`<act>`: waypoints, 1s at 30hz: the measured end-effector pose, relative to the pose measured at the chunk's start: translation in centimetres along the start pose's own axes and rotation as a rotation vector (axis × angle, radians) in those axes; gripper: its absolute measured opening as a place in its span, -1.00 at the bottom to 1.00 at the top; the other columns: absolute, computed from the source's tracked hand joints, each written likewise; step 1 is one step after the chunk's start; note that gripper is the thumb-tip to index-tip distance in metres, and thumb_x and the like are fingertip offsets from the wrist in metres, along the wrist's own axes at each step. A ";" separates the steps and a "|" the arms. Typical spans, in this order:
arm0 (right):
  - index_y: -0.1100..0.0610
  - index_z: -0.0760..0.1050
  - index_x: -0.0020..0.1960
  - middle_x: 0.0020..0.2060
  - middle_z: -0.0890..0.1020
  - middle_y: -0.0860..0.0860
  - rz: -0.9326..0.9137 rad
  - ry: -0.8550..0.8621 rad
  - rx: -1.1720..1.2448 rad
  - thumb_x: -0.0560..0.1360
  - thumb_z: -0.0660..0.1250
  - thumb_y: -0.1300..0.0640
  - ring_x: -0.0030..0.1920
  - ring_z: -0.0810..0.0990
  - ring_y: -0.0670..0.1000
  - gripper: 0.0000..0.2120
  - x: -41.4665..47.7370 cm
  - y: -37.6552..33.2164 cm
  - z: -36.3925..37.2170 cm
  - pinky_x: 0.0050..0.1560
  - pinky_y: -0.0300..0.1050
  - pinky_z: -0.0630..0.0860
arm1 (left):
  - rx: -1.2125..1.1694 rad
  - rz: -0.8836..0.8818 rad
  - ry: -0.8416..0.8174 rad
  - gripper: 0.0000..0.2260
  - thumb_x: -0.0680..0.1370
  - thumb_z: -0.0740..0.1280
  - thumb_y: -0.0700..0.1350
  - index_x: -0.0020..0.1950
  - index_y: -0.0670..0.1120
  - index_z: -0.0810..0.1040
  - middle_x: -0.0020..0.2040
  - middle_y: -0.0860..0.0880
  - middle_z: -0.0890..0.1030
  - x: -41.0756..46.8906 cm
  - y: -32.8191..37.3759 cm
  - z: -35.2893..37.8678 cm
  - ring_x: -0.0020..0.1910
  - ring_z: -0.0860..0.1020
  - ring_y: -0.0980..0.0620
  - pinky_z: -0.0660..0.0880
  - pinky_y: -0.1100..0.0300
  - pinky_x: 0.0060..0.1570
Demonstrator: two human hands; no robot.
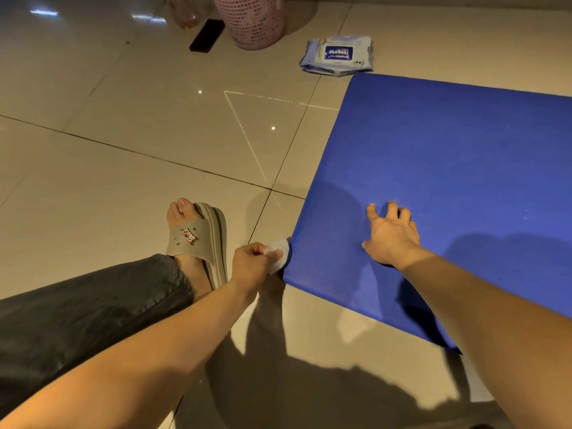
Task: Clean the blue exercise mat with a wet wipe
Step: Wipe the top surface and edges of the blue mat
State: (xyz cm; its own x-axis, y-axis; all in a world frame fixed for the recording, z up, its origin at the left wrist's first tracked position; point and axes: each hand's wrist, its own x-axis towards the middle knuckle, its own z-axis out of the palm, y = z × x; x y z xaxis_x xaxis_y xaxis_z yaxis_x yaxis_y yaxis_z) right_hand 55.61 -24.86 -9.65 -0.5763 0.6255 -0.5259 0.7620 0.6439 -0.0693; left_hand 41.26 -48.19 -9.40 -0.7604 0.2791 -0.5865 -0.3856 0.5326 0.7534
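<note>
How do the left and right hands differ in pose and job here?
The left hand pinches the white wet wipe at the edge of the blue mat; the right hand holds nothing. The left hand's fingers are curled; the right hand's are spread on the mat's surface. Both are at the mat's near end.

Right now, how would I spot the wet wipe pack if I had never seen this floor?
Find the blue exercise mat on the tiled floor and go to its far left corner. Just beyond it the wet wipe pack lies on the tiles, right of the pink basket. It alone is a crumpled pale packet with a dark blue label.
</note>
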 end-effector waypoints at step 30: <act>0.12 0.23 0.56 0.47 0.33 0.17 -0.061 -0.006 0.038 0.64 0.24 -0.09 0.47 0.31 0.21 -0.43 -6.3 3.1 -0.3 0.33 0.11 0.42 | 0.447 0.184 0.248 -0.85 0.60 0.40 -0.09 -0.11 -0.07 0.47 -0.20 -0.01 0.55 -4.5 -3.0 1.8 -0.25 0.53 0.03 0.31 0.24 -0.34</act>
State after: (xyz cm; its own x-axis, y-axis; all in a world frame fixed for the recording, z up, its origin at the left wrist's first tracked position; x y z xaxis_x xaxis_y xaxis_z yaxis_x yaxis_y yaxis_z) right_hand 61.50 -26.63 -6.31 -0.6203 0.5831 -0.5246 0.7363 0.6634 -0.1332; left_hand 46.79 -49.59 -9.58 -0.9158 0.2319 -0.3279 -0.0154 0.7956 0.6056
